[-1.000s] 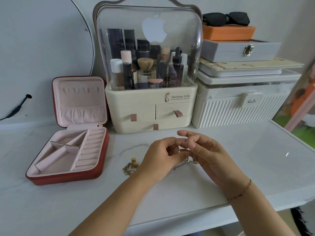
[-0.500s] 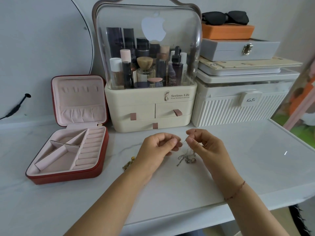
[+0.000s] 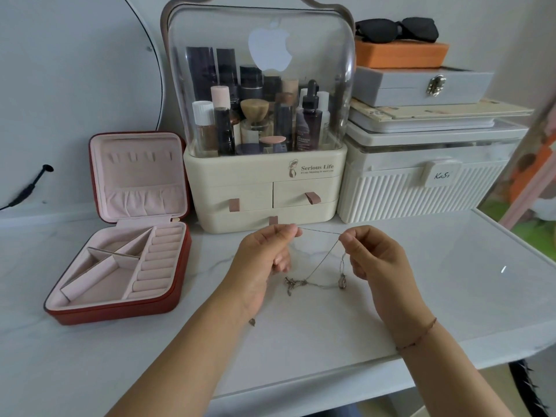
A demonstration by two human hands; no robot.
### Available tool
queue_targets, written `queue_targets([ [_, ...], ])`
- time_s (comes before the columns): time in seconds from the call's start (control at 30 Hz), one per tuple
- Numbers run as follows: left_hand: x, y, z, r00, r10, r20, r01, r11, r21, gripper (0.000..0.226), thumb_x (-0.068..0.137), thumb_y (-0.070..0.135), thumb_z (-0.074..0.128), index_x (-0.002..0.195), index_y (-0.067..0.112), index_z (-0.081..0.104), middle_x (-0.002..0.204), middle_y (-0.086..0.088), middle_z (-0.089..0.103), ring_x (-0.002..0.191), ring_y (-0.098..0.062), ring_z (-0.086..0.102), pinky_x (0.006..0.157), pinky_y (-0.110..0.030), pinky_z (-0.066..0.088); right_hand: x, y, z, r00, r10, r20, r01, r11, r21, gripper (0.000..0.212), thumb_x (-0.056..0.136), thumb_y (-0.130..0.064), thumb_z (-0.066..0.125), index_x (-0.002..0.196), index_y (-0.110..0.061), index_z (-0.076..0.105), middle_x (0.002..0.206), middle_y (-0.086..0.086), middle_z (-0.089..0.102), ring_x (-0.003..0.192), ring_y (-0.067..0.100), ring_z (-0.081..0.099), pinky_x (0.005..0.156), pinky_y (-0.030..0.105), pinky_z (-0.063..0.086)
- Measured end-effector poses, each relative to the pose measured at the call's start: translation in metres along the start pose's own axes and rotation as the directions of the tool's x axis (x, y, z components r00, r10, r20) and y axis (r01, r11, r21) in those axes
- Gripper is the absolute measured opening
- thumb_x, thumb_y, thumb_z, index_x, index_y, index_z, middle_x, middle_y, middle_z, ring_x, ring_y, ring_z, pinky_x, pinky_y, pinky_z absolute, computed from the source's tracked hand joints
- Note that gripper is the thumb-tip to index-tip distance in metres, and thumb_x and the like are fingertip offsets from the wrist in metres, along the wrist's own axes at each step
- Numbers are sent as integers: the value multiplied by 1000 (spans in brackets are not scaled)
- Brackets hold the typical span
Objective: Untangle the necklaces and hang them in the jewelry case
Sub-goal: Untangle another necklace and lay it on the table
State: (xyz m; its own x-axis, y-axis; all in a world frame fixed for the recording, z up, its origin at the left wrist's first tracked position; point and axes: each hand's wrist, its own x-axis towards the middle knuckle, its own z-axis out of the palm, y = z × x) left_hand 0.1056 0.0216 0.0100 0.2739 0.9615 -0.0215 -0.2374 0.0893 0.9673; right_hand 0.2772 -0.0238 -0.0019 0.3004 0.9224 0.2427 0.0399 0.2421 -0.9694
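Silver necklaces [image 3: 296, 282] hang knotted over the counter's [image 3: 451, 281] front middle, a strand pinched taut in the grip of my left hand [image 3: 264, 260] and right hand [image 3: 379, 263]. The red jewelry case [image 3: 120, 311] by the left edge holds none yet; untangling looks barely begun.

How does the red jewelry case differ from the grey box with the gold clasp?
The red jewelry case stands open, pink lining showing; the grey box is shut. The red jewelry case sits on the tabletop; the grey box rides on a stack of containers. Both are lidded.
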Motion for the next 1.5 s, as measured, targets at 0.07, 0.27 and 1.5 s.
queue_targets([
  [0.07, 0, 1, -2, 1000, 3, -6, -3, 1000, 5, 16, 88, 23, 63, 80, 11, 68, 48, 4, 31, 46, -11, 29, 51, -23, 30, 1, 0, -2, 999, 1, -32, 0, 1000, 29, 15, 91, -11, 62, 76, -10, 61, 56, -5, 41, 51, 11, 29, 47, 18, 28],
  [0.27, -1, -1, -4, 998, 62, 16, -64, 975, 211, 5, 84, 17, 71, 81, 15, 68, 51, 12, 42, 49, -6, 35, 52, -14, 32, 7, 1, -11, 992, 86, -93, -62, 971, 232, 18, 85, -25, 63, 73, -11, 59, 68, -1, 53, 66, 13, 49, 70, 28, 42],
  [1.5, -3, 5, -3, 970, -208, 123, 220, 971, -94, 17, 84, 0, 65, 100, 4, 61, 73, -9, 69, 54, -10, 59, 51, -17, 48, 1, 9, 6, 986, -25, 166, 123, 781, -613, 12, 86, -23, 70, 75, -20, 65, 69, -7, 64, 66, 4, 55, 61, 14, 43],
])
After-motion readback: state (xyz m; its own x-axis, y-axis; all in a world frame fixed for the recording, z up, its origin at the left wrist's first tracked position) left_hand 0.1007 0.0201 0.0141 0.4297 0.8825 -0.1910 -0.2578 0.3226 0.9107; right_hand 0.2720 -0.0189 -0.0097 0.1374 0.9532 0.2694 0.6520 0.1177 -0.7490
